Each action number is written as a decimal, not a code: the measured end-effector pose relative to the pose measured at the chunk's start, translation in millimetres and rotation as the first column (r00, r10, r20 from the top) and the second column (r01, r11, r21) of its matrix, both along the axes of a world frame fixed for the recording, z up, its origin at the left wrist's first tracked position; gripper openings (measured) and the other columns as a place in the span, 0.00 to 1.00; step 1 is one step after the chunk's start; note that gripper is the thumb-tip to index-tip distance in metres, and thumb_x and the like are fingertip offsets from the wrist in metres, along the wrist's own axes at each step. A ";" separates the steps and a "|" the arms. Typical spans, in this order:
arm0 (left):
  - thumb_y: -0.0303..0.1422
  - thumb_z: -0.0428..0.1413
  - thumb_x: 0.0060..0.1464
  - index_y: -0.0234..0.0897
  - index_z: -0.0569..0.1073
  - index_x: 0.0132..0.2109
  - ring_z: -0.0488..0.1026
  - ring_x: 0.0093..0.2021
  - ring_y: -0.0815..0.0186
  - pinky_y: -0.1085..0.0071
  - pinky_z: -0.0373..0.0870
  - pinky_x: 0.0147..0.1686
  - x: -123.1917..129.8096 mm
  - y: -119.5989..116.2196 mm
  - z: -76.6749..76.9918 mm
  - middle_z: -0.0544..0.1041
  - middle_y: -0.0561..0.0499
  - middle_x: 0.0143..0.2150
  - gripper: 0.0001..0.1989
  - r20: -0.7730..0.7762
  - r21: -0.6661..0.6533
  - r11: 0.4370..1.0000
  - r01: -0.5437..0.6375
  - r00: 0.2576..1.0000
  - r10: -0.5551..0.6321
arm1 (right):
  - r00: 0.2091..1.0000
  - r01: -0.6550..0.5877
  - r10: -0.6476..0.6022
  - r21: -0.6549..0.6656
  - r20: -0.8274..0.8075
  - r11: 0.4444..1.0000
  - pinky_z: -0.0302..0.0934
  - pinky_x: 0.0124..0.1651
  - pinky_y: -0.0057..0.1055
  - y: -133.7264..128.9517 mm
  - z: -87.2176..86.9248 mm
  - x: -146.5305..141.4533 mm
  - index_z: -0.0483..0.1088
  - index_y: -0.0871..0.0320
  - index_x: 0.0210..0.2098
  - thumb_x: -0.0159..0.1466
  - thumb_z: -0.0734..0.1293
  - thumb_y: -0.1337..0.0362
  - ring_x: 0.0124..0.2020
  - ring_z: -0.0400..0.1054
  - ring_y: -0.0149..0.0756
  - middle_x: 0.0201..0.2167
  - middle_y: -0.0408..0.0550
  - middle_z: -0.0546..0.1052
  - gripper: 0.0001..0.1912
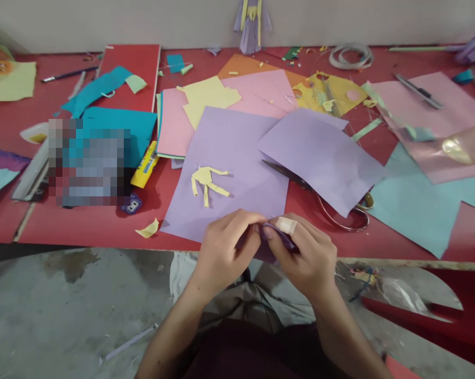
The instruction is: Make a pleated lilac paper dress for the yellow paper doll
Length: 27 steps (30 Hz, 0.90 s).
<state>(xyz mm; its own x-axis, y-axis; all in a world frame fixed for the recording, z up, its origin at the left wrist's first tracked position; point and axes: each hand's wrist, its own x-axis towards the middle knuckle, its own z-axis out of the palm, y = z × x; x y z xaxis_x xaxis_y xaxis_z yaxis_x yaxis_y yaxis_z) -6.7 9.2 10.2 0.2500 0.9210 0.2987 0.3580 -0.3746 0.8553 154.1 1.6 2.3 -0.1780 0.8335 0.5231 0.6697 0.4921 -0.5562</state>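
Purple paper piece (283,235): held where?

At the grip, near the front edge of the red table (103,226). Mostly covered by fingers; cannot tell the full shape.

What to note left of the grip?

Well apart, a yellow box (145,165), lying slantwise. Nearer the table edge, a yellow paper scrap (148,229). Just beyond the grip and to its left, a yellow paper figure (205,178), flat on the large purple sheet (237,137) and touched by neither hand.

And at the grip itself?

In the left hand (231,242): thumb and forefinger drawn together at the left end of the piece, with exact contact partly hidden. In the right hand (306,252): piece clamped between thumb and forefinger, beside a white wrap (286,225).

Right of the grip?

Just beyond, scissors (288,173), partly beneath a loose purple sheet (320,152). Farther right, a pale blue sheet (411,205).

Step in hand?

By judgement, shaping of the piece by finger pressure: rolling or folding, cannot tell which.

Next move?

Judged to call for a firm right pinch, small left-hand adjustments and even pressure. Avoid creasing the thin paper.
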 end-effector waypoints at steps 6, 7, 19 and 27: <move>0.25 0.50 0.64 0.39 0.72 0.44 0.76 0.37 0.67 0.72 0.71 0.37 -0.1 0.3 0.1 0.79 0.50 0.37 0.08 0.012 -0.007 1.000 0.004 1.000 -0.004 | 1.000 -0.007 0.007 -0.018 -0.009 1.000 0.67 0.33 0.30 0.2 1.1 -0.5 0.71 0.56 0.36 0.65 0.67 0.70 0.30 0.73 0.32 0.30 0.45 0.79 0.03; 0.25 0.50 0.64 0.39 0.72 0.44 0.76 0.37 0.67 0.72 0.71 0.37 -0.1 0.3 0.1 0.79 0.51 0.37 0.08 0.015 -0.009 1.000 0.006 1.000 -0.006 | 1.000 -0.008 0.008 -0.018 -0.010 1.000 0.67 0.33 0.30 0.2 1.2 -0.5 0.70 0.56 0.36 0.65 0.67 0.70 0.30 0.73 0.32 0.30 0.45 0.79 0.03; 0.24 0.50 0.63 0.39 0.73 0.44 0.76 0.36 0.68 0.72 0.71 0.37 -0.7 -0.2 1.5 0.79 0.51 0.37 0.09 0.031 -0.053 0.999 0.002 1.000 0.000 | 1.000 -0.008 0.008 -0.012 -0.017 1.000 0.68 0.33 0.31 0.1 -1.0 0.1 0.71 0.56 0.36 0.65 0.67 0.70 0.30 0.73 0.33 0.30 0.45 0.79 0.03; 0.22 0.51 0.62 0.39 0.74 0.43 0.75 0.35 0.70 0.74 0.71 0.36 -0.8 0.5 1.2 0.79 0.53 0.36 0.10 0.081 -0.088 0.996 -0.004 0.997 0.011 | 1.000 -0.017 0.017 -0.006 -0.027 1.000 0.68 0.32 0.30 0.2 -0.4 -0.9 0.71 0.56 0.36 0.65 0.67 0.70 0.29 0.73 0.32 0.30 0.45 0.79 0.03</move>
<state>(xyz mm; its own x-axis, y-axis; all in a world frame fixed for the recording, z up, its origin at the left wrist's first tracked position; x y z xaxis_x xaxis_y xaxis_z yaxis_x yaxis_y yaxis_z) -7.6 9.7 11.3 0.2212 0.9464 0.2355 0.2881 -0.2941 0.9113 153.2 1.8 1.8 -0.1779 0.8340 0.5223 0.6464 0.4992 -0.5770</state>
